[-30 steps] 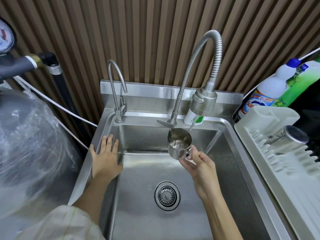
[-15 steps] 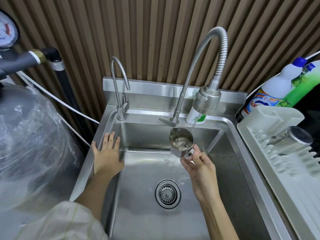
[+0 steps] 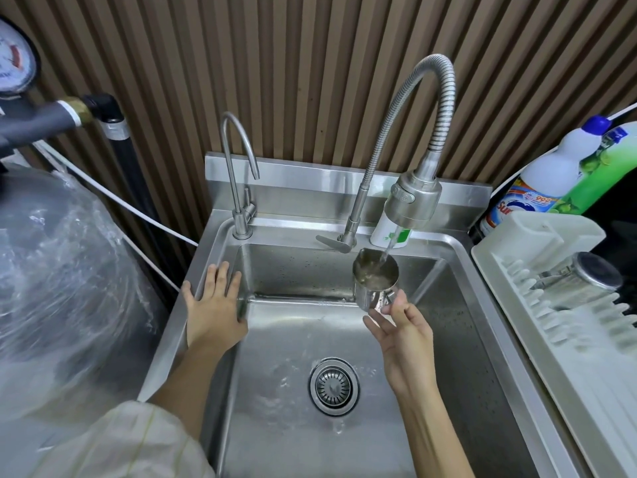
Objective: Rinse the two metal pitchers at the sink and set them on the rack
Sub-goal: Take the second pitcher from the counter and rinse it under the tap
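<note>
Kitchen: steel sink, dish rack.

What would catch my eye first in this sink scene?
Most striking is the small metal pitcher held by the right hand under the stream from the flexible spray faucet, above the back of the steel sink. The left hand rests flat on the sink's left rim. To the right, a second pitcher lies on the white dish rack.

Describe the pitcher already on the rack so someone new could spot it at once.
Start at the steel sink; the white dish rack sits to its right. The rack pitcher lies on its side among the prongs, base outward. Unlike the pitcher under the tap, no hand holds it.
</note>
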Tool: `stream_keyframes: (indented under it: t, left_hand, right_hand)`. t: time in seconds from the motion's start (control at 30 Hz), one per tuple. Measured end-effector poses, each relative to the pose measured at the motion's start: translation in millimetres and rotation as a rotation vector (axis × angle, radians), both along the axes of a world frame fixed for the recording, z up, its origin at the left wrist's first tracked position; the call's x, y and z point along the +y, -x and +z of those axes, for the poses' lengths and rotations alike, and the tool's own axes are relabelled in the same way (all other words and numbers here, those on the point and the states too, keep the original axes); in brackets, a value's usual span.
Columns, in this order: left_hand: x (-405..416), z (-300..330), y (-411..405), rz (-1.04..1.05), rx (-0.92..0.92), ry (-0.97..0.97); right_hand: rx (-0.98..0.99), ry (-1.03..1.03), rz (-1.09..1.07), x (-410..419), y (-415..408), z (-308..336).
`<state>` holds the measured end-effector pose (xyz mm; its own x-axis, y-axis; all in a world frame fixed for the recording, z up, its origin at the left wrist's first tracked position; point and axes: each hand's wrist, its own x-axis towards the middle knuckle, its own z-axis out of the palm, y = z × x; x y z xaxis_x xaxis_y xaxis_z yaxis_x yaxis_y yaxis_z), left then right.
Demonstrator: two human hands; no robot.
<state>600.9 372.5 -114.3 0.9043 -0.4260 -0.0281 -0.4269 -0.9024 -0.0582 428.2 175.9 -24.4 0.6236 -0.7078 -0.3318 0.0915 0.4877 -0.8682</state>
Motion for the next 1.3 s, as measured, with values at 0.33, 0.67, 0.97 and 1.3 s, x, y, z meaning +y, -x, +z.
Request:
stream_keyframes:
  t: [0.33, 0.67, 0.97, 1.3]
  left_hand:
    - [-1, 0, -2, 0.003, -0.004, -0.001]
    - [-1, 0, 0, 0.005, 0.003, 0.017]
    - [-1, 1, 0, -0.002, 0.001, 0.04]
    - [-1, 1, 0, 0.0, -0.009, 0.009]
  right_hand:
    - [-0.039, 0.002, 0.05, 6, 1, -1]
    - [-0.114, -0.032, -0.006, -3, 1, 9]
    - [0.133, 0.654, -0.006, -5, 9, 0]
    - [0.263, 1.193, -0.118, -21, 17, -2]
